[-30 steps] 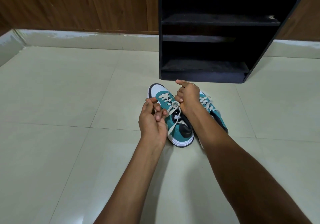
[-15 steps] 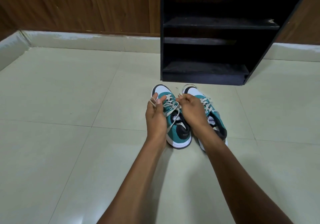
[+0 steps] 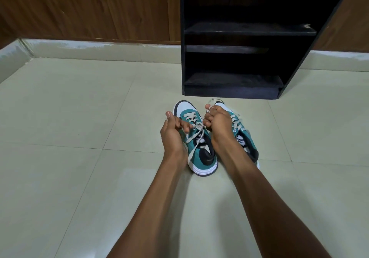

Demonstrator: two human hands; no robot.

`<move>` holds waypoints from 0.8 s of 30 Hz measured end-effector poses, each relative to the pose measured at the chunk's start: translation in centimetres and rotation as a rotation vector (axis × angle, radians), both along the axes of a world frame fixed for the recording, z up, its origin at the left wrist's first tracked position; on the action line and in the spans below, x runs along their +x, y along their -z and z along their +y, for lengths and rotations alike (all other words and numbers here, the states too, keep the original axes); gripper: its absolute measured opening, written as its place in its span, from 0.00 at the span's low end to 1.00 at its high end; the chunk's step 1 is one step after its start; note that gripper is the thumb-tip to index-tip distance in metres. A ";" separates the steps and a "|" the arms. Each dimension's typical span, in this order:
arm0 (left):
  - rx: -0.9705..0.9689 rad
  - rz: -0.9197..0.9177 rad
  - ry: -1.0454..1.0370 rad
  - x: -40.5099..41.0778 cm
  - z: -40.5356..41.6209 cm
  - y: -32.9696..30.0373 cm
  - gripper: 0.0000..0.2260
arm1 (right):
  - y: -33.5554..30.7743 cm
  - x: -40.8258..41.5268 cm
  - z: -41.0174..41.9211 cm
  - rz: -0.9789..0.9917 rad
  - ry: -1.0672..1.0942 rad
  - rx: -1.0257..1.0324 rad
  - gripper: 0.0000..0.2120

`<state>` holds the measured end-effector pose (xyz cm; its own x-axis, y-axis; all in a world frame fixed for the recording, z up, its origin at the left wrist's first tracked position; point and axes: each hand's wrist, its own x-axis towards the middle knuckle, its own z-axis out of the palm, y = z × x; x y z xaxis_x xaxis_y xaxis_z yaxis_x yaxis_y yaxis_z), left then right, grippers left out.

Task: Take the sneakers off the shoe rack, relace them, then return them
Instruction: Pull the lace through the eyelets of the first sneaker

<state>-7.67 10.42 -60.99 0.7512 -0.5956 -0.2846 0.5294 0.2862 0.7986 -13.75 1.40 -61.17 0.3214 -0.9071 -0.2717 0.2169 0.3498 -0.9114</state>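
The left hand's (image 3: 173, 133) fingers (image 3: 184, 127) pinch a flat cream lace (image 3: 196, 136) of the left sneaker (image 3: 196, 148); the right hand's (image 3: 216, 124) fingers curl round another lace end by the toe of the right sneaker (image 3: 242, 136). Glossy pale tile floor (image 3: 79, 118) carries everything. The rack (image 3: 239, 58) – black, boxy, dusty matte shelves – stands just behind the pair. Both sneakers are teal and white with dark heels, side by side – tongue labels too blurred to read.

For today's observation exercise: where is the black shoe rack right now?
In the head view the black shoe rack stands upper right of centre against the wooden wall, just beyond the toes of the two sneakers.
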 end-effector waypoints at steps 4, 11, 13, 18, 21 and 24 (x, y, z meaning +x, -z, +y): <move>0.004 0.028 0.152 1.0 0.7 0.4 0.22 | 0.1 0.1 -0.9 0.030 -0.080 -0.006 0.15; 0.176 0.086 0.251 1.2 0.9 -0.6 0.22 | 1.6 0.8 -2.9 0.325 -0.177 -0.239 0.14; 0.191 0.175 0.207 0.8 0.8 -1.3 0.21 | 1.7 1.1 -3.1 0.394 -0.223 -0.340 0.14; -0.009 0.314 0.098 1.0 1.4 -1.1 0.23 | 2.2 1.5 -3.4 0.366 -0.220 -0.328 0.13; -0.192 0.280 0.107 0.2 2.0 -0.7 0.22 | 2.5 1.7 -3.3 0.337 -0.191 -0.271 0.14; -0.250 0.182 0.138 -0.6 2.0 -0.3 0.22 | 2.9 1.6 -3.4 0.361 -0.206 -0.296 0.14</move>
